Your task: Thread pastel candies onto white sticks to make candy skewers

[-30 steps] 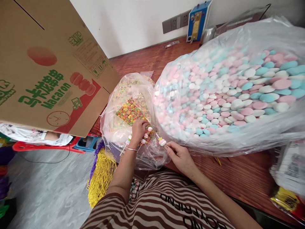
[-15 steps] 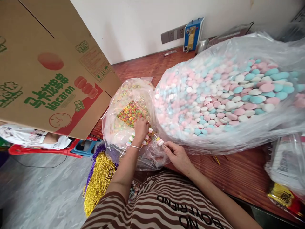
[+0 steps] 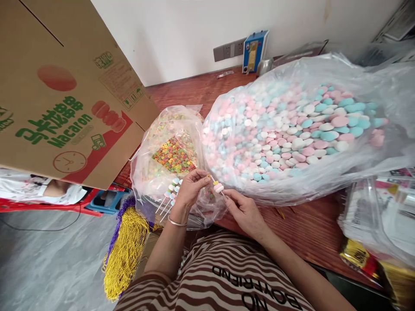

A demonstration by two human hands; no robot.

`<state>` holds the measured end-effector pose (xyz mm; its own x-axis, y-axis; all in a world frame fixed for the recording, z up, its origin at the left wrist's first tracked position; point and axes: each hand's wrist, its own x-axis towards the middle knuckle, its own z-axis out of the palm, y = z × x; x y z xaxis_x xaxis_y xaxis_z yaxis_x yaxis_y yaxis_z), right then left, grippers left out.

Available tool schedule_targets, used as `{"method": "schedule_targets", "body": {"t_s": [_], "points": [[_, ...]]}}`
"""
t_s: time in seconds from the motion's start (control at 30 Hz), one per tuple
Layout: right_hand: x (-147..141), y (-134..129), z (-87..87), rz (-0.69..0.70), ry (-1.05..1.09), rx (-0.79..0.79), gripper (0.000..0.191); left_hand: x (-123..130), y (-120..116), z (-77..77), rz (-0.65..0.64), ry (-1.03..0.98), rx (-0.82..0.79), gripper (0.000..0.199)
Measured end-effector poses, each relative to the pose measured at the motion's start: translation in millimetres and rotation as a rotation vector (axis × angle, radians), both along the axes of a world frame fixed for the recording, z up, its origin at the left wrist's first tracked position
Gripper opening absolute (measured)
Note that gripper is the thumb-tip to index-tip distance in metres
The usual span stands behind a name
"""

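My right hand (image 3: pixel 241 212) pinches the lower end of a thin white stick that carries a pink and white marshmallow (image 3: pixel 218 188) with a yellow ring above it. Close to the stick's upper tip, the fingers of my left hand (image 3: pixel 192 188) are pinched on a small orange cereal ring (image 3: pixel 208 177), partly hidden by the fingertips. Several finished-looking marshmallow skewers (image 3: pixel 171 193) lie beside my left wrist on the plastic. Behind that hand, an open clear bag holds colourful cereal rings (image 3: pixel 177 155). To the right, a large clear bag is full of pink, white and blue marshmallows (image 3: pixel 292 144).
A tall cardboard box (image 3: pixel 71 86) stands at the left. Gold and purple fringe (image 3: pixel 126 250) hangs at the table's front edge. A blue device (image 3: pixel 255 52) is by the wall; plastic packs (image 3: pixel 372 216) lie at the right on the wooden table (image 3: pixel 301 229).
My left hand has come back from the cereal rings, moving toward me and right to the stick's tip with an orange ring. My right hand keeps holding the stick almost in place.
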<state>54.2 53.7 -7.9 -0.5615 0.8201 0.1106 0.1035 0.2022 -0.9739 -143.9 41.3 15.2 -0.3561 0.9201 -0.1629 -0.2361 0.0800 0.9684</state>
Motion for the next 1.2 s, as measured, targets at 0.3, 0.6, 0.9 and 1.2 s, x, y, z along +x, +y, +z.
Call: {"method": "schedule_targets", "body": {"t_s": [0.3, 0.6, 0.9, 1.2], "points": [[21, 3, 4.9, -0.052, -0.060, 0.000, 0.028, 21, 10, -6.1, -0.008, 0.269, 0.037, 0.022], [44, 8, 21.1, -0.061, -0.048, -0.055, 0.034, 49, 16, 11.5, -0.049, 0.521, 0.154, 0.008], [48, 12, 1.3, -0.268, 0.119, -0.126, 0.035, 96, 19, 16.1, -0.232, 0.605, 0.308, 0.014], [83, 24, 7.8, -0.507, 0.281, -0.243, 0.039, 113, 104, 11.6, -0.440, 0.850, 0.284, 0.020]]}}
